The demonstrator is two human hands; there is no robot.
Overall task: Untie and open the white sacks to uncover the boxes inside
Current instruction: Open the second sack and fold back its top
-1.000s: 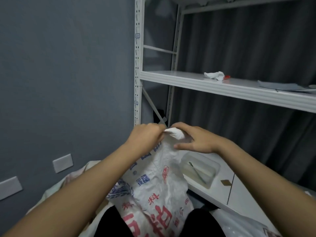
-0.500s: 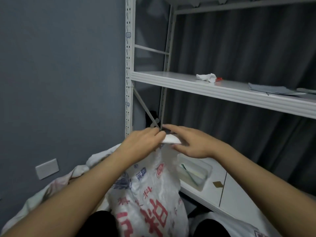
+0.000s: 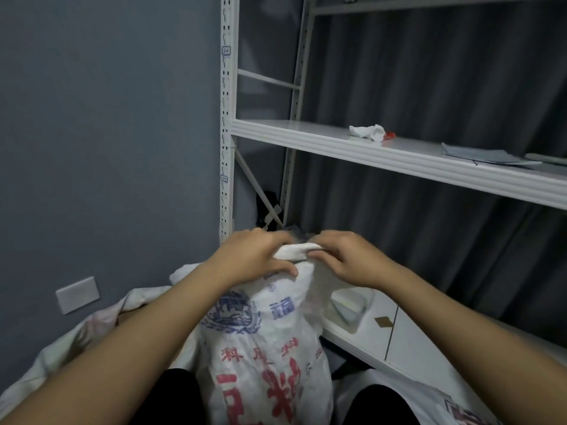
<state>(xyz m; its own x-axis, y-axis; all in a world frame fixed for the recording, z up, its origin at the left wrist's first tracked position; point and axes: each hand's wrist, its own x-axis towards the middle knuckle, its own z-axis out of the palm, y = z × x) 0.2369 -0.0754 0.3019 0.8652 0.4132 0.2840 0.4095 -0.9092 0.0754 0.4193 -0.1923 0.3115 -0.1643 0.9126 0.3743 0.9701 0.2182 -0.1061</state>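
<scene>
Head view, near to far. Nearest, below the hands and standing between the person's dark-clad knees, is one white sack (image 3: pixel 270 348) printed with red and blue characters; it is upright and its body bulges, though no box shows yet. At its top the gathered neck (image 3: pixel 296 251) is bunched into a tight white wad. The left hand (image 3: pixel 254 259) grips the neck from the left, its fingers curled over the wad and its thumb pressed beneath. The right hand (image 3: pixel 346 259) pinches the same wad from the right between fingertips and thumb. Both hands thus hold the neck, touching across it.

Step in hand, as judged: loosening the tie of this sack, which is not yet open. The next move likely calls for the two hands to draw the wad apart and work the knot free, then spread the mouth downward.

Left of the left hand lies a second pale sack or cloth (image 3: pixel 92 329), slumped; a third printed corner (image 3: pixel 463 412) shows below the right hand. Count: one sack in hand, perhaps three in all.

Beyond the right hand stands a low white cabinet (image 3: pixel 411 338) bearing one clear tray (image 3: pixel 349 308). Farthest, above both hands, one white shelf (image 3: pixel 306 139) carries one crumpled tissue (image 3: pixel 368 132) and grey papers (image 3: pixel 481 156).
</scene>
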